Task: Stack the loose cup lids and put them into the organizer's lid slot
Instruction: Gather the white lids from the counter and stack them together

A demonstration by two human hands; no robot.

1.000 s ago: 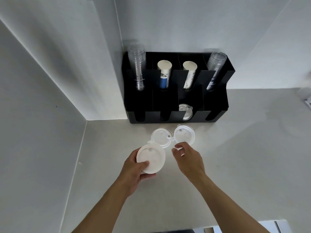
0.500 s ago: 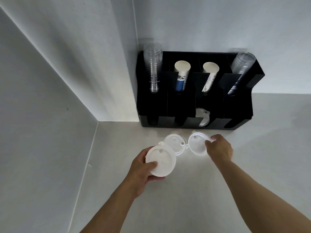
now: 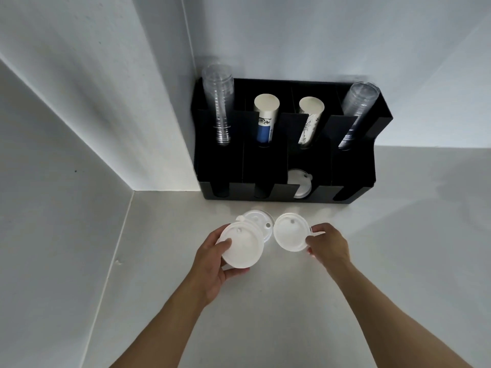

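- Your left hand [image 3: 212, 264] is closed around the rim of a white cup lid [image 3: 242, 247], thumb on its top face and fingers curled beneath, holding it tilted just in front of the black organizer [image 3: 369, 166], toward that organizer's left half.
- Your right hand [image 3: 328, 245] pinches the right edge of a second white lid [image 3: 290, 232] between thumb and fingers; this lid sits in front of the organizer's middle, just beside the first lid and apart from it by a narrow gap. Whether it is lifted off the counter [image 3: 372, 261] or resting on it, you cannot tell.
- A third lid [image 3: 261, 221] lies on the counter between the first lid and the organizer's front wall, partly covered by the lid in your left hand.
- In the organizer's front row, the third slot from the left holds a white lid in the slot [image 3: 300, 183], standing on edge behind the low front wall.
- In the organizer's back row stand, left to right, a stack of clear plastic cups [image 3: 219, 102], a paper cup stack with a blue band [image 3: 265, 118], a printed paper cup stack [image 3: 309, 118] leaning left, and a second clear cup stack [image 3: 357, 112] leaning left.
- The organizer sits in the corner, its left side against the white wall [image 3: 132, 102].
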